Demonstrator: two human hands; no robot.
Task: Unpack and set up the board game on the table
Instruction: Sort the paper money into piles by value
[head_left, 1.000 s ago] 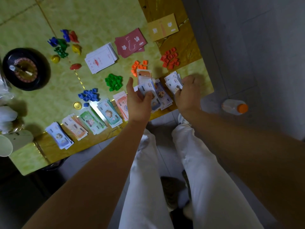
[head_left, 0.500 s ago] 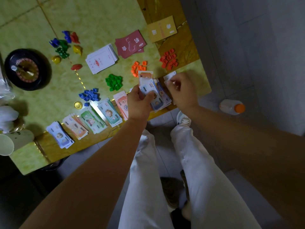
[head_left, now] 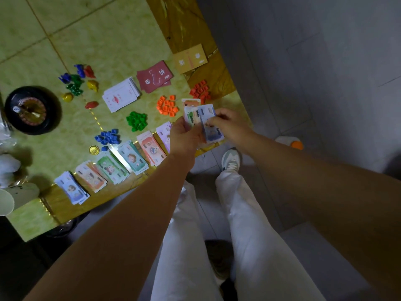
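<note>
My left hand (head_left: 185, 137) grips a fanned stack of play-money bills (head_left: 193, 115) above the table's near right corner. My right hand (head_left: 230, 124) pinches a blue-purple bill (head_left: 211, 131) at the front of that fan. Sorted piles of bills lie along the near edge of the green table (head_left: 97, 29): a purple pile (head_left: 71, 190), an orange pile (head_left: 91, 177), a green pile (head_left: 111, 169), a teal pile (head_left: 133, 158), a red-orange pile (head_left: 150, 149) and a pale purple pile (head_left: 165, 133).
Heaps of small houses lie beyond the bills: blue houses (head_left: 107, 136), green houses (head_left: 137, 121), orange houses (head_left: 167, 107), red houses (head_left: 200, 90). White cards (head_left: 121, 96), red cards (head_left: 155, 76), a tan card deck (head_left: 191, 59), pawns (head_left: 78, 81), a gold coin (head_left: 94, 150) and a roulette wheel (head_left: 32, 110) are further back. A bottle (head_left: 290, 143) lies on the floor.
My right hand left the table's right corner and came back to the fan, where it now pinches a bill. The left hand lifted the fan slightly.
</note>
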